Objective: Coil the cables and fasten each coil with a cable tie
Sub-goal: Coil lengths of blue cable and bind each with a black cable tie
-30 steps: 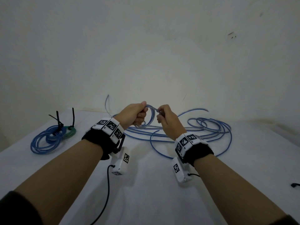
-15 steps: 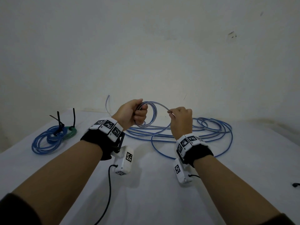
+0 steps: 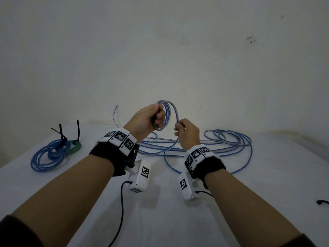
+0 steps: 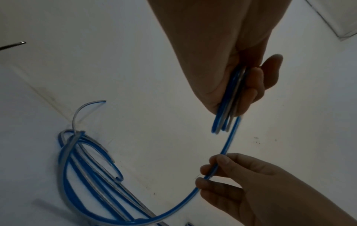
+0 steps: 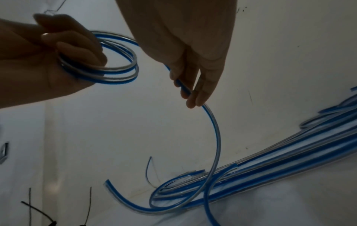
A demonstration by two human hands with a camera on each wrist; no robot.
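Note:
My left hand grips a small coil of blue-and-clear cable, raised above the white table; the coil shows about three turns. Just to the right, my right hand pinches the same cable's running strand between thumb and fingers. From there the strand drops to a loose pile of blue cable spread over the far half of the table. Two finished coils, blue and green, lie at the far left, each bound with black cable ties.
A plain wall rises right behind the table's far edge. A black lead runs from my left wrist camera across the near table. A small black cable end lies at the right edge.
Both hands rose. My right hand slid out along the strand to the right, then came back toward the coil. The coil in my left hand is held higher and more upright.

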